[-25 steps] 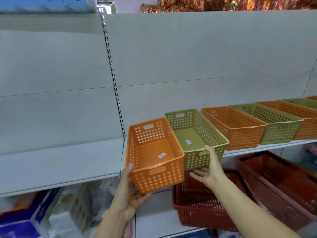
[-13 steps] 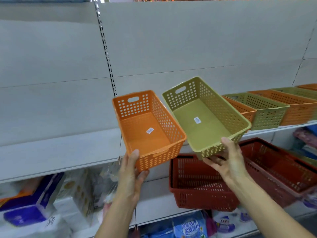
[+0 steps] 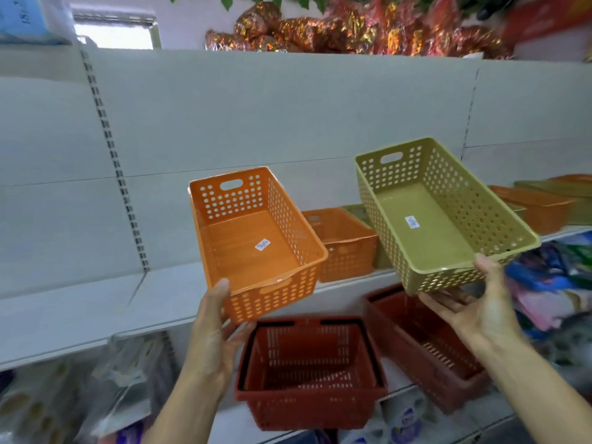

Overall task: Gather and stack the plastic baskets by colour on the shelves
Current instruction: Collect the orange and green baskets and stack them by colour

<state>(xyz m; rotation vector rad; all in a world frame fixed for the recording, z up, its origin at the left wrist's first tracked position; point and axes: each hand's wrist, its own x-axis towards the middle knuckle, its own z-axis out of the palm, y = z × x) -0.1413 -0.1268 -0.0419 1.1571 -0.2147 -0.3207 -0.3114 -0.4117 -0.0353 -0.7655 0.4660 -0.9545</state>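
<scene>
The left hand (image 3: 211, 334) keeps a closed grip on the orange basket (image 3: 256, 241); the right hand (image 3: 477, 310) grips the green basket (image 3: 439, 213). Beyond each grip, a white sticker (image 3: 262, 245) lies on the basket floor, print unreadable.

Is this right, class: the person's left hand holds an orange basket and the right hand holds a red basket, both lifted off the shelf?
One detail is wrong. The head view shows the right hand holding a green basket, not a red one; the red baskets sit on the lower shelf. The rest stands: the left hand holds an orange basket, both lifted off the shelf.
</scene>
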